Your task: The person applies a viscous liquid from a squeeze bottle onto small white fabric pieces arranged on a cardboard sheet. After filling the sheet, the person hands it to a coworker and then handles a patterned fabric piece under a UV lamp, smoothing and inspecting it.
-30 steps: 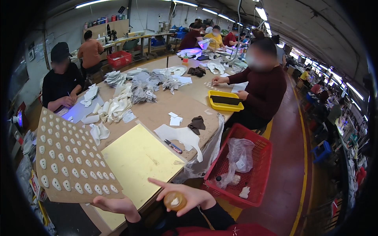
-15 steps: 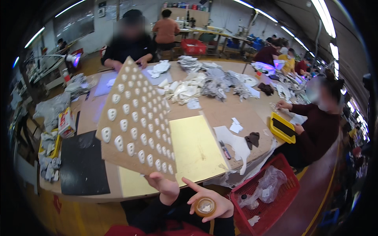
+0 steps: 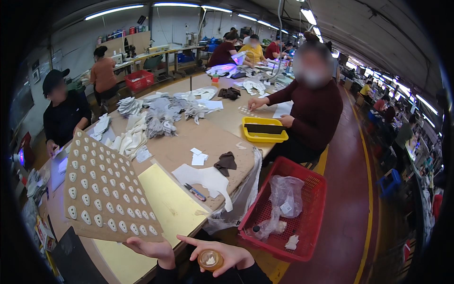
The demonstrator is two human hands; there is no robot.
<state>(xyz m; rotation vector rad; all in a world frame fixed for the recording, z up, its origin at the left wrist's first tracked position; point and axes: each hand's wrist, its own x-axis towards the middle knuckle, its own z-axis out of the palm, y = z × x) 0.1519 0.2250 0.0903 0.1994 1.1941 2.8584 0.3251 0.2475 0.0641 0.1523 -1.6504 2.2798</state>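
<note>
My left hand (image 3: 155,250) grips the lower edge of a brown board (image 3: 105,232), which is tilted up at the left. Rows of small white, rounded triangular pieces with dark spots cover its face. The fingers behind the board are hidden. Beside it, my right hand (image 3: 232,255) holds a small round amber jar (image 3: 204,263) with something whitish inside, its index finger stretched toward the board. Both hands are at the table's front edge, near a yellow sheet (image 3: 163,203) that lies partly behind the board.
White fabric (image 3: 204,177), a dark brown scrap (image 3: 225,163) and a pen (image 3: 195,192) lie on the table (image 3: 189,137). Fabric piles (image 3: 163,116) stand farther back. A red basket (image 3: 314,208) holds plastic bags at right. One co-worker holds a yellow tray (image 3: 265,137); another sits far left.
The view has swung to the right, so the table and people appear farther left. Both hands keep their holds on the board and the jar.
</note>
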